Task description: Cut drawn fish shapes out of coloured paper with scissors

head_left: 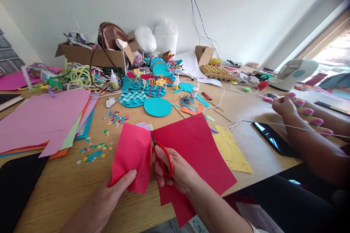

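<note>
My right hand (175,173) is closed around red-handled scissors (163,156), whose blades sit in a cut running up a red paper sheet (197,145). My left hand (115,193) pinches the lower edge of the left flap of that red paper (132,156), thumb on top. The paper lies over the near edge of a wooden table (62,185). A yellow sheet (232,151) lies partly under the red one on its right.
A stack of pink and coloured paper (43,120) lies at left, confetti scraps (94,151) beside it. Teal paper discs (157,106), glue bottles (195,89) and cardboard boxes (90,54) fill the back. Another person's hands (295,111) rest at right by a phone (275,139) and cable.
</note>
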A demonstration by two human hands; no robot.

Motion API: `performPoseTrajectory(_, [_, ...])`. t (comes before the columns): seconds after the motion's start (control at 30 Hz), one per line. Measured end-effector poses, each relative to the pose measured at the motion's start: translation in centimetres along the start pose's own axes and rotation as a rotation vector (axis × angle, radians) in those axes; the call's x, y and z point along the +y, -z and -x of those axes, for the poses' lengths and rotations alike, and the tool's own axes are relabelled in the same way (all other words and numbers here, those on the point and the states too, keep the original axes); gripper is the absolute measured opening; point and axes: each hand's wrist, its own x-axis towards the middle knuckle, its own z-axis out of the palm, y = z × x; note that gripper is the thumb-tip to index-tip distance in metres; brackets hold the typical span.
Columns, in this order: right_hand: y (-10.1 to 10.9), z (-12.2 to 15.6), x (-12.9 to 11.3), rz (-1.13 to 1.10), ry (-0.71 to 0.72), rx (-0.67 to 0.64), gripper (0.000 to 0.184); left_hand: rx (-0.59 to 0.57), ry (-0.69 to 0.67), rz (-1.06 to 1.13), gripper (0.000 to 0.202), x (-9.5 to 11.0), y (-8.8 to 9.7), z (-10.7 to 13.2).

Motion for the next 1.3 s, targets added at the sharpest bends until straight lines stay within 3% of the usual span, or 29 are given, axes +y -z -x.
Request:
performPoseTrajectory(0.23, [0.1, -0.3, 0.0, -0.018, 0.02, 0.09, 0.046, -0.203, 0.218, 0.124, 0.027, -0.2, -1.0, 0.2])
performPoseTrajectory(0.4, [0.0, 0.3, -0.8, 0.05, 0.193, 0.187, 0.044, -0.257, 0.267, 0.241, 0.033, -0.3, -0.8, 0.1])
performPoseTrajectory(0.5, [0.4, 1.9, -1.8, 0.318, 0.243, 0.252, 0.036, -0.298, 0.335, 0.283, 0.033, -0.3, -0.6, 0.2])
performPoseTrajectory(0.6, [1.5, 4.7, -2.1, 0.812, 0.242, 0.347, 0.027, -0.343, 0.398, 0.284, 0.032, -0.5, -0.5, 0.7])
performPoseTrajectory(0.7, [3.1, 7.9, -1.0, 1.234, 0.268, 0.403, 0.019, -0.461, 0.425, 0.16, 0.029, -0.8, -0.6, 1.6])
performPoseTrajectory(0.77, [4.3, 9.9, 0.3, 1.363, 0.275, 0.379, 0.016, -0.513, 0.31, -0.073, 0.024, -1.0, -0.9, 2.1])
performPoseTrajectory(0.83, [5.3, 11.3, 1.8, 1.446, 0.306, 0.33, 0.022, -0.498, 0.0, -0.405, 0.008, -1.4, -1.3, 2.5])
performPoseTrajectory(0.87, [5.7, 11.8, 2.4, 1.486, 0.35, 0.332, 0.03, -0.473, -0.197, -0.569, 0.01, -1.7, -1.7, 2.6])
performPoseTrajectory(0.93, [6.2, 12.3, 3.5, 1.567, 0.444, 0.352, 0.037, -0.445, -0.54, -0.83, 0.036, -2.1, -2.4, 2.7])
performPoseTrajectory(1.0, [6.3, 12.3, 4.2, 1.622, 0.517, 0.401, 0.034, -0.478, -0.701, -1.001, 0.051, -2.4, -3.2, 2.9])
performPoseTrajectory(1.13, [5.9, 11.8, 4.0, 1.614, 0.637, 0.447, 0.031, -0.559, -0.666, -1.084, 0.048, -2.0, -4.1, 3.4])
performPoseTrajectory(1.23, [5.6, 11.6, 3.1, 1.559, 0.666, 0.416, 0.025, -0.568, -0.504, -0.89, 0.038, -1.5, -3.7, 3.6])
performPoseTrajectory(1.3, [5.5, 11.8, 2.2, 1.546, 0.687, 0.462, 0.017, -0.508, -0.356, -0.686, 0.026, -1.5, -3.3, 3.4])
